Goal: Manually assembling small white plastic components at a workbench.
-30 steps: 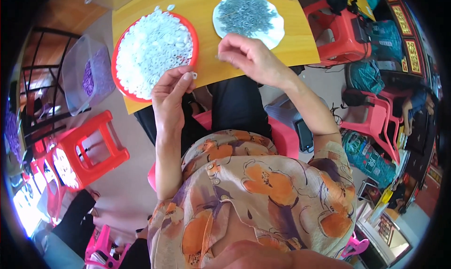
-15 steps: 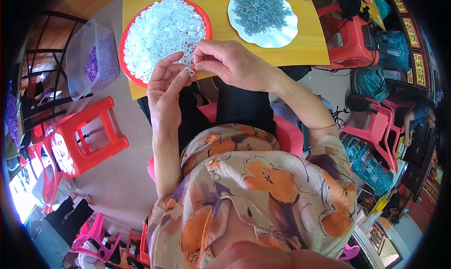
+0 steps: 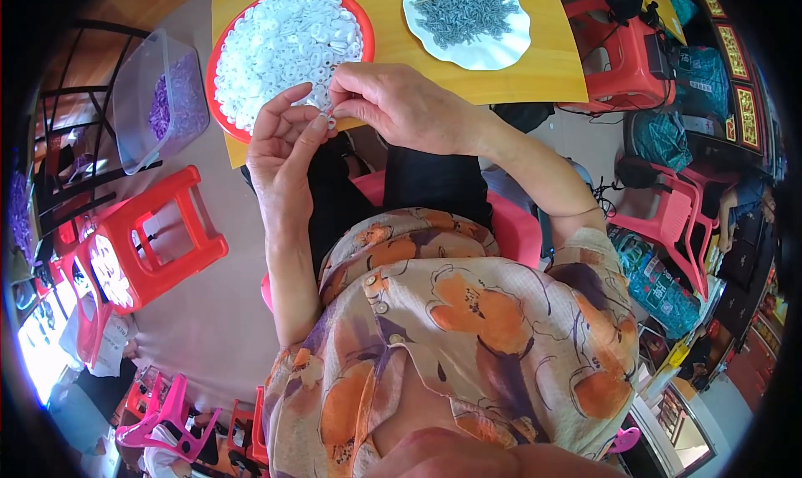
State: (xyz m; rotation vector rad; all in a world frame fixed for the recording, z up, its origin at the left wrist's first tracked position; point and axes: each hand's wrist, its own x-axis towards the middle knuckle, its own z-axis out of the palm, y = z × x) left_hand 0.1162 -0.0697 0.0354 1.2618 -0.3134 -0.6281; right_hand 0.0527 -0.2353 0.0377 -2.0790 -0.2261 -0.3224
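A small white plastic piece with a hole (image 3: 332, 123) is pinched between the thumb and fingers of my left hand (image 3: 284, 148). Right beside it, the thumb and forefinger of my right hand (image 3: 409, 106) press together; whatever they grip is too small to make out. Both hands are at the near edge of the yellow table (image 3: 535, 85), by a round red tray (image 3: 368, 40) heaped with white plastic pieces (image 3: 284, 52). Farther right stands a white scalloped plate (image 3: 516, 50) with a pile of small grey screw-like pieces (image 3: 464, 10).
To the left, a clear plastic bin (image 3: 138, 140) contains purple pieces, with a red stool (image 3: 159, 240) nearer me. Another red stool (image 3: 622, 90) with cables stands right of the table. Pink chair (image 3: 668, 215) and teal bags (image 3: 656, 282) lie farther right.
Both hands have shifted slightly left in the picture, and so has the table. The right fingertips stay close to the white piece in the left hand.
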